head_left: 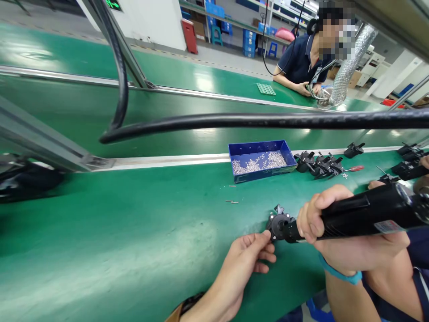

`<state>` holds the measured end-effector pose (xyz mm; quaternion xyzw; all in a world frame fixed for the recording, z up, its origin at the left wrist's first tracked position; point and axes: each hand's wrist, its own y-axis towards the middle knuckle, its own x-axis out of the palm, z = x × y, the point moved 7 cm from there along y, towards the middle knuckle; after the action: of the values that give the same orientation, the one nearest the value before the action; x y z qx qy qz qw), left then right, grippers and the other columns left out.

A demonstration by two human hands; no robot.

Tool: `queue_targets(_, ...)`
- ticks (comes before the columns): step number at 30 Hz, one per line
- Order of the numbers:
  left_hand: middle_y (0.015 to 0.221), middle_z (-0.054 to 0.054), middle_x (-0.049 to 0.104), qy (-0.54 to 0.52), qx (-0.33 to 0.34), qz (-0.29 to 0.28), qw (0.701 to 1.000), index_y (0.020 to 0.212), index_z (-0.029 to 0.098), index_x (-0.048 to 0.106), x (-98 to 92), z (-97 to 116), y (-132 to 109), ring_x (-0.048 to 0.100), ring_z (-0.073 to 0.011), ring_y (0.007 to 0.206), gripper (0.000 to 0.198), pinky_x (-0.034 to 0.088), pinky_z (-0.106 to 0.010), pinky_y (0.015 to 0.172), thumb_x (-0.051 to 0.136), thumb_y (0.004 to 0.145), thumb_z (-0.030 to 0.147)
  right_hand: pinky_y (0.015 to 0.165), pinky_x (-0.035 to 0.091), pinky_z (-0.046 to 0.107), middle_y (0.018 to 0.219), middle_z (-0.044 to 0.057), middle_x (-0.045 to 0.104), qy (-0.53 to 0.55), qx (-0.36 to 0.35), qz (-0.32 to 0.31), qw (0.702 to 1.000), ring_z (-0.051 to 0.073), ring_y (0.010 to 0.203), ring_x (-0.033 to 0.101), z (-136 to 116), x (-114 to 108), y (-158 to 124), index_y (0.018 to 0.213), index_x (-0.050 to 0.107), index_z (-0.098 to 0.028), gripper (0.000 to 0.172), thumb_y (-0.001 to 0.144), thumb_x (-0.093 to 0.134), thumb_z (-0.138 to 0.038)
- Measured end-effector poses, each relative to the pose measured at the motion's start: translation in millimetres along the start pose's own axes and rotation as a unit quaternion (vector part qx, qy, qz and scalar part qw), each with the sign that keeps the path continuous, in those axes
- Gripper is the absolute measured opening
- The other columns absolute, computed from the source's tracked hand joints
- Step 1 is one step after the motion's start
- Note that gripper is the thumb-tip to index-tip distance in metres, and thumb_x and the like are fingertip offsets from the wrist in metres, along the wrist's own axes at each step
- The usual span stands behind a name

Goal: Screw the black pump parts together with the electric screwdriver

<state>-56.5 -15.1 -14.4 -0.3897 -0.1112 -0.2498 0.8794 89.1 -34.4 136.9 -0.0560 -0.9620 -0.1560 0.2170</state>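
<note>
My left hand (250,255) pinches the near edge of a small round black plastic part (279,223) between thumb and forefinger. Its other fingers are loosely curled. The part rests on the green bench top, with small bright metal spots on its rim. My right hand (330,223), above a teal wristband, is wrapped round a black electric screwdriver (365,212), held nearly level. The driver's nose meets the middle of the part; its bit is hidden. Behind the part, a blue tray (264,174) holds many small silvery screws.
Thin metal pins (232,201) lie left of the part. More black assemblies (321,164) and a red-handled screwdriver (353,169) lie right of the tray. A thick black cable (234,120) crosses above the bench. A co-worker (298,58) sits opposite; another person's hand shows at the right edge.
</note>
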Motion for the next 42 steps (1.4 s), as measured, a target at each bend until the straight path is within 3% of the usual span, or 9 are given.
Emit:
queue_targets(8, 0.075, -0.001, 0.063, -0.079, 0.054, 0.046, 0.994, 0.085, 0.015, 0.069, 12.1, -17.9, -1.9, 0.06, -0.0141, 0.071, 0.052, 0.047, -0.022, 0.056, 0.088, 0.068, 0.06, 0.057, 0.044, 0.036, 0.07, 0.005, 0.063, -0.01, -0.036, 0.014, 0.999, 0.022, 0.059, 0.058, -0.1, 2.6, -0.1, 0.104, 0.075, -0.018, 0.06, 0.082, 0.056, -0.071)
queue_targets(13, 0.07, 0.001, 0.062, -0.085, 0.075, 0.063, 0.992, 0.084, 0.015, 0.068, 19.7, -16.0, 10.3, 0.056, -0.0113, 0.064, 0.058, 0.041, -0.02, 0.053, 0.096, 0.055, 0.056, 0.059, 0.044, 0.038, 0.071, 0.006, 0.063, -0.02, -0.036, 0.027, 0.999, 0.023, 0.061, 0.058, 1.3, 0.3, -1.2, 0.104, 0.075, -0.019, 0.06, 0.081, 0.056, -0.072)
queue_targets(17, 0.061, 0.004, 0.057, -0.105, 0.09, 0.109, 0.984, 0.077, 0.016, 0.064, 20.4, -16.2, 22.6, 0.045, -0.0082, 0.054, 0.064, 0.032, -0.021, 0.048, 0.098, 0.042, 0.059, 0.059, 0.044, 0.038, 0.071, 0.006, 0.063, -0.021, -0.045, 0.028, 0.998, 0.024, 0.062, 0.058, 0.7, 0.4, -1.4, 0.105, 0.075, -0.021, 0.062, 0.081, 0.054, -0.074)
queue_targets(22, 0.06, 0.003, 0.058, -0.079, 0.102, 0.106, 0.986, 0.076, 0.016, 0.065, 23.3, -0.3, 20.5, 0.047, -0.0096, 0.057, 0.05, 0.032, -0.022, 0.051, 0.095, 0.054, 0.051, 0.061, 0.044, 0.039, 0.07, 0.005, 0.063, -0.024, -0.07, 0.045, 0.996, 0.023, 0.062, 0.057, 0.3, 0.2, 0.6, 0.102, 0.075, -0.021, 0.058, 0.083, 0.054, -0.071)
queue_targets(30, 0.055, 0.005, 0.056, -0.001, 0.088, 0.102, 0.991, 0.076, 0.016, 0.065, 20.5, 21.9, 26.0, 0.043, -0.009, 0.052, 0.032, 0.031, -0.021, 0.049, 0.087, 0.065, 0.037, 0.058, 0.046, 0.039, 0.071, 0.006, 0.065, -0.041, -0.106, 0.011, 0.993, 0.024, 0.061, 0.06, -12.3, -4.0, 8.7, 0.107, 0.076, -0.02, 0.063, 0.083, 0.052, -0.073)
queue_targets(37, 0.055, 0.005, 0.057, 0.029, 0.109, 0.075, 0.991, 0.071, 0.017, 0.064, 25.1, 32.8, 35.3, 0.045, -0.0095, 0.051, 0.018, 0.031, -0.022, 0.05, 0.081, 0.066, 0.024, 0.055, 0.046, 0.038, 0.067, 0.005, 0.065, -0.02, -0.097, 0.036, 0.994, 0.023, 0.055, 0.06, -11.8, 0.5, 28.4, 0.099, 0.075, -0.02, 0.061, 0.083, 0.052, -0.073)
queue_targets(42, 0.057, 0.005, 0.056, 0.025, 0.115, 0.05, 0.992, 0.072, 0.017, 0.062, 28.1, 32.0, 45.2, 0.044, -0.009, 0.052, 0.018, 0.031, -0.022, 0.051, 0.079, 0.066, 0.021, 0.051, 0.046, 0.038, 0.063, 0.004, 0.063, -0.059, -0.109, 0.054, 0.991, 0.022, 0.052, 0.059, -4.0, -9.2, 34.0, 0.099, 0.075, -0.021, 0.06, 0.084, 0.052, -0.075)
